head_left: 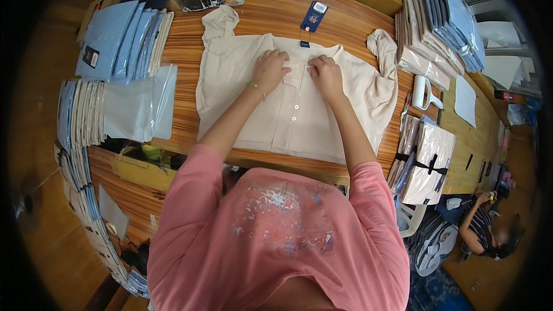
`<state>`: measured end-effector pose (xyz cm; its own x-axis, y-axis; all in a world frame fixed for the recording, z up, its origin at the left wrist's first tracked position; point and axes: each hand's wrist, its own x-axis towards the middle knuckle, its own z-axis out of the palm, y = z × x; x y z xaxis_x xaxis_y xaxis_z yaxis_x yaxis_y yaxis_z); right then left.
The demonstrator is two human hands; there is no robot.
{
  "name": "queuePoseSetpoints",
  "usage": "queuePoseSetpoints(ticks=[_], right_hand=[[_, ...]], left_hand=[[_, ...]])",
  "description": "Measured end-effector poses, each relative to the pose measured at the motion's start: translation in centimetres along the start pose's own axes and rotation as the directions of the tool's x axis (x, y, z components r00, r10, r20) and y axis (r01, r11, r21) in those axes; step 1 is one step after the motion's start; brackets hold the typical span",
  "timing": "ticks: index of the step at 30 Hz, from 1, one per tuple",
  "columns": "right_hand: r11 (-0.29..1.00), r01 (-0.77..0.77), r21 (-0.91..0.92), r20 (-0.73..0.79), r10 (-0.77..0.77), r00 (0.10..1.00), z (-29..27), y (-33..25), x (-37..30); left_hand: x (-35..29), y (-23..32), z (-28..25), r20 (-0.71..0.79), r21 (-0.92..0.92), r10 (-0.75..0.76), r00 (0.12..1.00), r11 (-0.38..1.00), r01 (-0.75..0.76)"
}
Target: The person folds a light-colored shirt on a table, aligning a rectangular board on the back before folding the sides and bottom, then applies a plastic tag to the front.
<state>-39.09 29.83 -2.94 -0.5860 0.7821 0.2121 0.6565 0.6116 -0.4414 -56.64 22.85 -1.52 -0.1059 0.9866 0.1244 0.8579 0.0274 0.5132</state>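
A cream button-front shirt [253, 118] lies spread on the wooden table, its neckline away from me and its sleeves folded up at both sides. My left hand [271, 72] rests on the cloth left of the front opening, fingers bent and apart from the thumb. Across the opening, my right hand [326, 75] has its fingers curled in on the fabric near the neckline. Small white buttons [296, 106] run down the front below the hands. A dark blue hang tag [314, 17] lies beyond the collar, joined to it by a thin string.
Bagged folded blue shirts [106, 40] and clear plastic bags [141, 103] lie on the left. More packed garments [423, 34] are piled at the far right, above a white lint roller [423, 92]. A strapped garment bundle [427, 161] sits nearer. Another person [484, 227] is at lower right.
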Motion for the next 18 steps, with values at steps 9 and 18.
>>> queuePoseSetpoints(ticks=[9,18], right_hand=[[0.977,-0.028,0.213,0.071,0.013,0.997,-0.5,0.7,1.6],[0.952,-0.100,0.290,0.136,0.062,0.989,-0.8,0.8,2.5]], left_hand=[[2.7,0.8,-0.2,0.160,-0.074,0.022,0.987,0.997,-0.010],[3.5,-0.6,1.4,0.116,-0.174,0.033,0.993,0.985,-0.012]])
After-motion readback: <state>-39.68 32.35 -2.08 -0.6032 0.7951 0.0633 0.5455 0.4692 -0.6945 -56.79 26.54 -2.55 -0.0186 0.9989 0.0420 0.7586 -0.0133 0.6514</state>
